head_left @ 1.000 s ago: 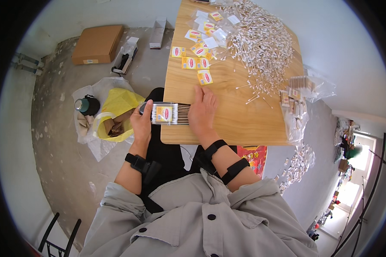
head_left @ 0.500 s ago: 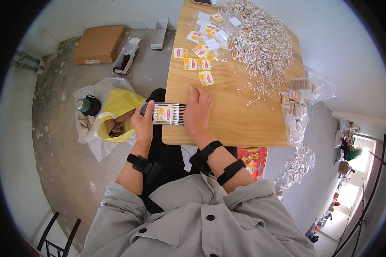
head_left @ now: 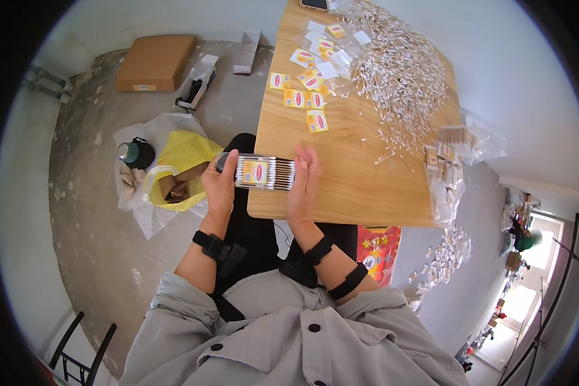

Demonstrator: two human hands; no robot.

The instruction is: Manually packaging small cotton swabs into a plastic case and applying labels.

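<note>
A clear packet of cotton swabs [head_left: 280,172] with a yellow and white card in it lies sideways over the table's near left corner. My left hand [head_left: 220,186] grips its left end, thumb on top. My right hand [head_left: 304,186] has its fingers stretched out, with the palm side against the packet's right end, where the swab tips line up. Beyond the hands, several loose yellow and white cards [head_left: 316,121] lie on the wooden table [head_left: 354,186]. A large heap of loose cotton swabs [head_left: 402,77] spreads over the table's far right, with a few strays nearer.
Filled packets in a clear bag [head_left: 445,161] sit at the table's right edge. Left on the floor stand a yellow bag [head_left: 185,154], a dark bottle [head_left: 135,153] and a cardboard box [head_left: 156,63]. A red package [head_left: 378,251] shows below the table edge. A phone [head_left: 314,4] lies at the far edge.
My right hand has straightened its fingers and turned its palm side to the packet's end, uncovering more swabs. The view has shifted slightly.
</note>
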